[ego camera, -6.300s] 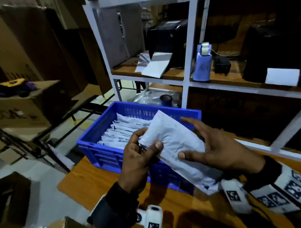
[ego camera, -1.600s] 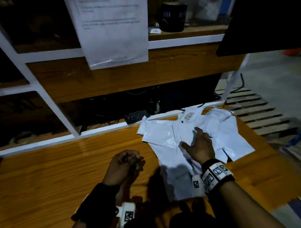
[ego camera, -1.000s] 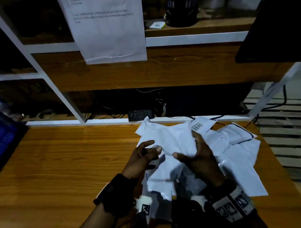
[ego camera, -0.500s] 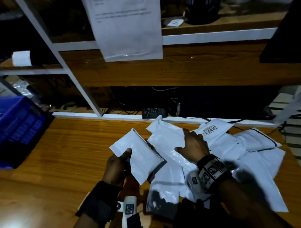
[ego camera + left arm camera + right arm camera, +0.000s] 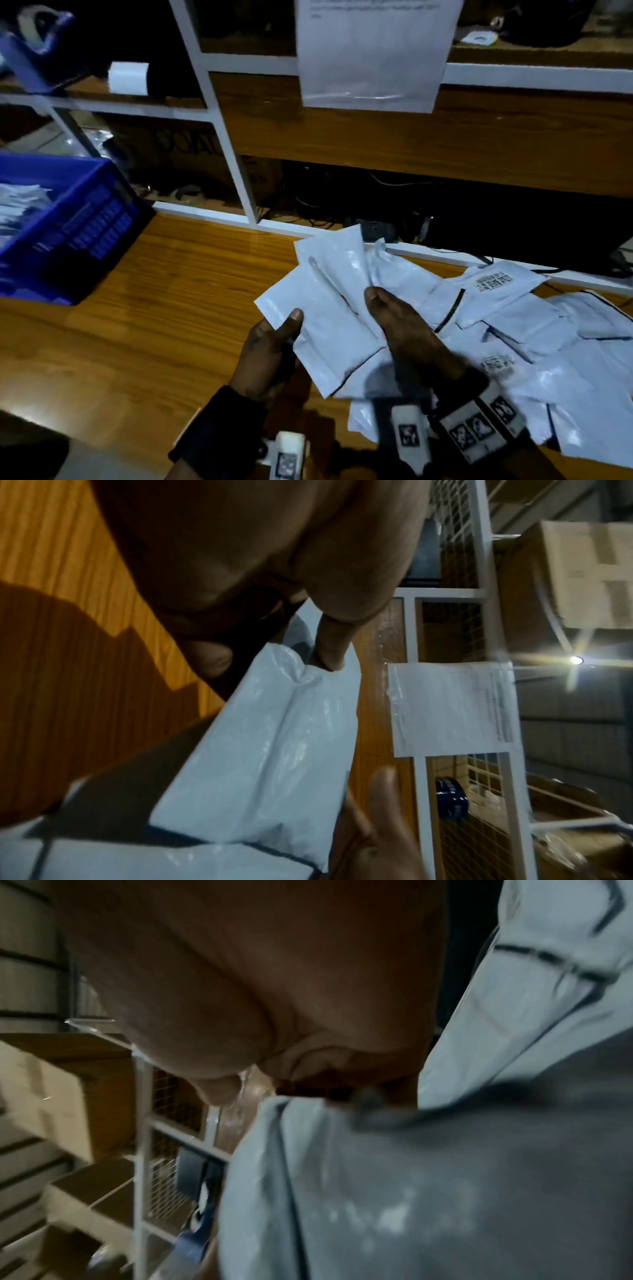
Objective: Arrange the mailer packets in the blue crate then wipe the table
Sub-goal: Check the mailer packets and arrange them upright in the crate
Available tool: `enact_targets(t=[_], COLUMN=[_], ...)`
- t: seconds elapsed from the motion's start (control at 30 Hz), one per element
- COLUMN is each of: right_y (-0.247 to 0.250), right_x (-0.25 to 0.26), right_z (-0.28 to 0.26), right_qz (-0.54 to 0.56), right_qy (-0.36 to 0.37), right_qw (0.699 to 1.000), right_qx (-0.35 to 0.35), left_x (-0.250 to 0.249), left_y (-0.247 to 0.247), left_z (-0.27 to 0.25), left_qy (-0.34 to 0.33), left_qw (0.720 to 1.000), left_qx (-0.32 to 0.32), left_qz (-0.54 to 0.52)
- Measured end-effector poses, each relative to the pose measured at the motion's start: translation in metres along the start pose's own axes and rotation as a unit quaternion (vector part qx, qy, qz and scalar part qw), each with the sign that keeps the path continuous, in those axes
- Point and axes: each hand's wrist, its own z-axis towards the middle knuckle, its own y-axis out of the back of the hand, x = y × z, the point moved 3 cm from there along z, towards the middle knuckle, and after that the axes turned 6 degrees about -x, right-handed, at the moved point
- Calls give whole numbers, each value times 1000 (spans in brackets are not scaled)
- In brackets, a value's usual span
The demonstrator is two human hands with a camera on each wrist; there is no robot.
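White mailer packets (image 5: 520,329) lie in a loose pile on the right of the wooden table (image 5: 154,308). My left hand (image 5: 291,323) pinches one white packet (image 5: 329,335) at its lower left edge, thumb on top; the left wrist view shows that thumb (image 5: 330,653) pressing the packet (image 5: 274,737). My right hand (image 5: 373,298) grips a second packet (image 5: 339,263) that overlaps the first, thumb in front and fingers hidden behind. The right wrist view is blurred, with a packet (image 5: 342,1191) under the palm. The blue crate (image 5: 85,222) stands at the table's left end, with packets (image 5: 17,205) inside.
A white-framed wooden shelf unit (image 5: 239,171) runs along the table's back edge, with a paper sheet (image 5: 373,51) taped to it. Dark cables and a device (image 5: 373,228) sit in the lower bay. A blue tape dispenser (image 5: 37,44) stands on the upper left shelf.
My right hand left the pile and now holds a second packet against the one in my left hand. The head view swung left, so more of the crate shows.
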Motion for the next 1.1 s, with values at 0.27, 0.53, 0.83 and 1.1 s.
enact_targets(t=[0.27, 0.53, 0.83, 1.1], right_y=[-176, -370, -471, -528], right_x=[59, 143, 192, 227], right_z=[-43, -73, -30, 43], right_qz=[-154, -164, -175, -150], right_qy=[136, 175, 178, 224], right_qw=[978, 953, 939, 922], right_qx=[39, 186, 238, 279], left_x=[-77, -191, -253, -327], left_y=[153, 343, 402, 451], left_z=[-30, -70, -51, 12], left_qy=[-142, -167, -246, -249], left_qw=[988, 986, 968, 967], left_qx=[-28, -23, -40, -20], left_qz=[46, 0, -31, 52])
